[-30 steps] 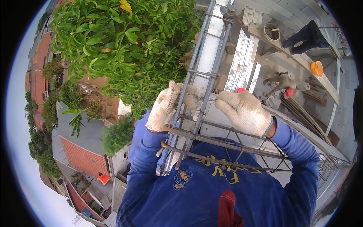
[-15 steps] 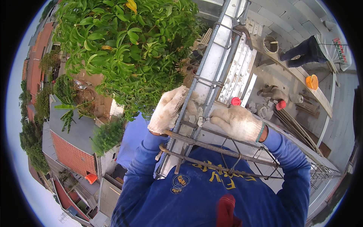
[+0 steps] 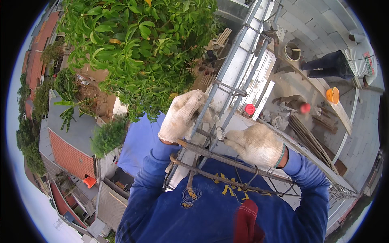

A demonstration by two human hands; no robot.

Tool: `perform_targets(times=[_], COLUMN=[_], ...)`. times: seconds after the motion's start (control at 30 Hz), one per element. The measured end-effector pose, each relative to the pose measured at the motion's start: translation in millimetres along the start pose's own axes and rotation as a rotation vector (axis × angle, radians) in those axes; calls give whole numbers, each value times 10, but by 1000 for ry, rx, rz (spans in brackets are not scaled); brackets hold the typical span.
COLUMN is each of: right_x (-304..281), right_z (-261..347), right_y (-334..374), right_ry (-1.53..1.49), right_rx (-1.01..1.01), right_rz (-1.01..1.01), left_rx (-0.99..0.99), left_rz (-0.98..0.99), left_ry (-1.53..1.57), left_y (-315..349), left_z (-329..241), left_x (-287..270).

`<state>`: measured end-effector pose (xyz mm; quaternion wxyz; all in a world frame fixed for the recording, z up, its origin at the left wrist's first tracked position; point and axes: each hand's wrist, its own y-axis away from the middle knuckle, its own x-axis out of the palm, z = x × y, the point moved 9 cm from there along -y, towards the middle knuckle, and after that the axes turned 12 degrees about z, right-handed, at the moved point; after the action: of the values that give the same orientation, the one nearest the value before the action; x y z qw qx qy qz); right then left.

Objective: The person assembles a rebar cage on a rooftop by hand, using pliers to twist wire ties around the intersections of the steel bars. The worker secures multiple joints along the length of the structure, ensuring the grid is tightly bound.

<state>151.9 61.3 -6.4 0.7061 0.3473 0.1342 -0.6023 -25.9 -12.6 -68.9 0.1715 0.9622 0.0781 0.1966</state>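
Both my hands wear off-white knitted work gloves and work at a cage of ribbed steel rebar. My left hand (image 3: 183, 116) is closed at the left long bar (image 3: 227, 65), its fingers curling behind it; what they hold is hidden. My right hand (image 3: 259, 146) lies right of the cage, thumb and fingertips pinched together beside a small pale piece (image 3: 220, 133) at the right long bar (image 3: 253, 71). Too little shows to tell what is in the pinch. Below my hands, crossing bars (image 3: 227, 158) run to the right in front of my blue shirt. A stirrup (image 3: 229, 87) encircles the long bars.
Pincers (image 3: 274, 40) hang at the cage's far end. Leafy branches (image 3: 137, 52) crowd the left, above rooftops far below. Down on the right are a plank (image 3: 320, 87), an orange bucket (image 3: 332, 95), a pale bucket (image 3: 291, 51), several poles (image 3: 310, 139) and a standing person (image 3: 332, 65).
The view has shifted, so the cage's far end sits further right. Both hands stay at the same joint, the right hand slightly lower. The person below shows more of the upper body.
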Motion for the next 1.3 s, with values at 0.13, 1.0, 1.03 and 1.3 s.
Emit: perform_targets(times=[0.13,1.0,1.03,1.3], right_x=[-490,-91,-82,41], right_z=[251,-574,-542,-626], right_y=[-20,-304,-333,-345], right_ry=[-258,179,174,-306], right_rx=[-136,288,296,335], right_rz=[174,-289,-273,-122], left_rx=[34,-114,-39,-113], left_rz=[27,387,347,385], left_ry=[-44,-405,-483,-326], left_y=[26,-498,-502,-503], left_z=[-72,-243,-210,-61], left_x=[34,279,255,169])
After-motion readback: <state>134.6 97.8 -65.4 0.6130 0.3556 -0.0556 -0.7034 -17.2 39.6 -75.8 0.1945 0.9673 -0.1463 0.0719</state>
